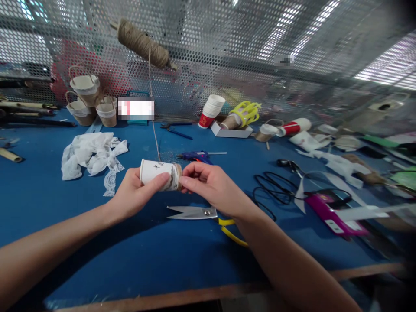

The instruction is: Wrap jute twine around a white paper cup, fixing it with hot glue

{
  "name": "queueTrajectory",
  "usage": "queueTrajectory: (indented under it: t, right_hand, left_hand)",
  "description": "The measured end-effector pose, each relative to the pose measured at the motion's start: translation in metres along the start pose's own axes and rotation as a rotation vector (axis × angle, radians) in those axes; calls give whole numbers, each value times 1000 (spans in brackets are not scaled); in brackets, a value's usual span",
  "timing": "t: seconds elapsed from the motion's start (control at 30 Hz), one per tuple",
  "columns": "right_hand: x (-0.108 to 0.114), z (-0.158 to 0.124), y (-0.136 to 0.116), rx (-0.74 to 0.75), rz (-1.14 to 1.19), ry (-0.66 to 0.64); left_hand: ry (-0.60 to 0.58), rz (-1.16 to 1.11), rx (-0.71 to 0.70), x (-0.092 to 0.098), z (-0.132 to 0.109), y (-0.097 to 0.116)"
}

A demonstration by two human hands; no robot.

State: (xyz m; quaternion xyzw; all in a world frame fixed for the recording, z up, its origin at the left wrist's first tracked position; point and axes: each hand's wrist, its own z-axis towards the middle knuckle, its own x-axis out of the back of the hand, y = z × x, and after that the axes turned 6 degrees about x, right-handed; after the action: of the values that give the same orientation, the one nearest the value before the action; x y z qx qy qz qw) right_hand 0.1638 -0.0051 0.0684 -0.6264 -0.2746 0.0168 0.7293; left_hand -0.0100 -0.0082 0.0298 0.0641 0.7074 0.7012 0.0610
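Note:
A white paper cup (150,171) with dark printing lies sideways above the table, my left hand (131,190) closed around it with the thumb along its side. Brown twine (178,177) is wound around the cup's right end. There my right hand (208,184) pinches at the twine with thumb and fingertips. From a twine spool (143,43) on the mesh wall, a strand (154,125) hangs down to behind the cup. Scissors (195,212) with yellow handles lie just below the hands, partly hidden by my right wrist. Behind the cup rests a blue glue gun (196,156).
White lace (89,154) is heaped at left, before several twine-wrapped cups with handles (106,112). Pliers (178,129), stacked paper cups (212,110) and a white box (232,130) stand farther back. Black cable (273,188) and a purple box (334,214) lie at right.

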Motion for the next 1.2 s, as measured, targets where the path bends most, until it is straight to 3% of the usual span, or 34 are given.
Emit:
queueTrajectory:
  t: [0.23,0.37,0.5,0.63,0.73,1.0,1.2]
  right_hand:
    - [0,2,-3,-17,-50,12]
    - [1,-1,-2,-2,-114,30]
    - [-2,-7,2,97,-171,85]
    - [-8,-12,10,348,-385,136]
    - [-11,-13,16,458,-457,96]
    - [-13,-13,19,268,-317,121]
    - [-17,-14,23,226,-282,139]
  left_hand:
    - [-52,169,-171,2,-3,1]
    - [-63,213,-156,1,-5,4]
    - [-89,-17,44,1,-1,9]
    - [-167,-374,357,5,8,12]
    - [-226,-423,462,8,12,13]
    - [-185,-333,415,2,8,8]
    - [-162,-270,403,-2,6,6]
